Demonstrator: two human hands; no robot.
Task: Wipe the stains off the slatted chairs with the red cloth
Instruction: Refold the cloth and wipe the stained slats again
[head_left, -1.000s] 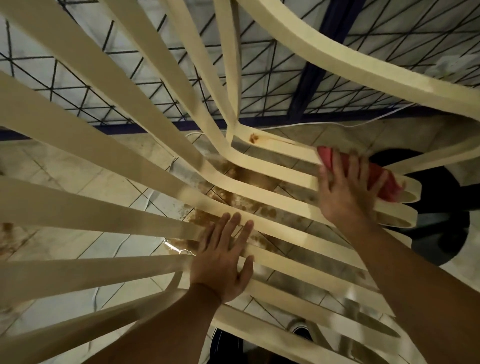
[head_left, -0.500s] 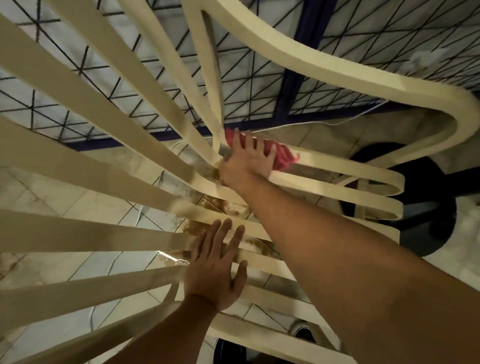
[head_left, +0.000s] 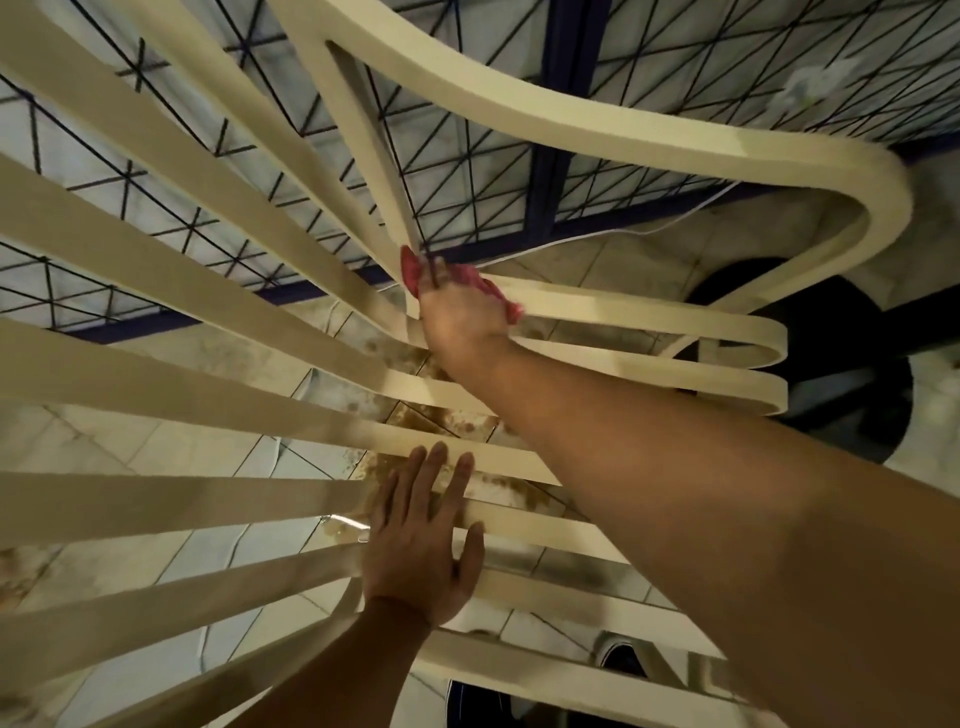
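A cream slatted chair (head_left: 171, 369) fills the head view, its slats fanning out from the seat's back bend. My right hand (head_left: 460, 317) presses the red cloth (head_left: 470, 278) onto the far slats where seat meets backrest; the cloth shows only at the fingertips and beside the hand. My left hand (head_left: 423, 540) lies flat, fingers straight, on the near seat slats. Brown stains (head_left: 457, 421) show between the slats near the middle, on the floor below or on the slats; I cannot tell which.
Tiled floor (head_left: 208, 551) shows through the slats. A dark blue metal grille (head_left: 550, 156) stands behind the chair, with a white cable (head_left: 623, 236) along its foot. A dark round object (head_left: 852, 358) sits at right. A dark shoe (head_left: 470, 701) shows at the bottom.
My right hand has slid the cloth leftward and farther along the far slats, from the seat's right loops up into the backrest bend. My left hand has stayed flat on the near slats.
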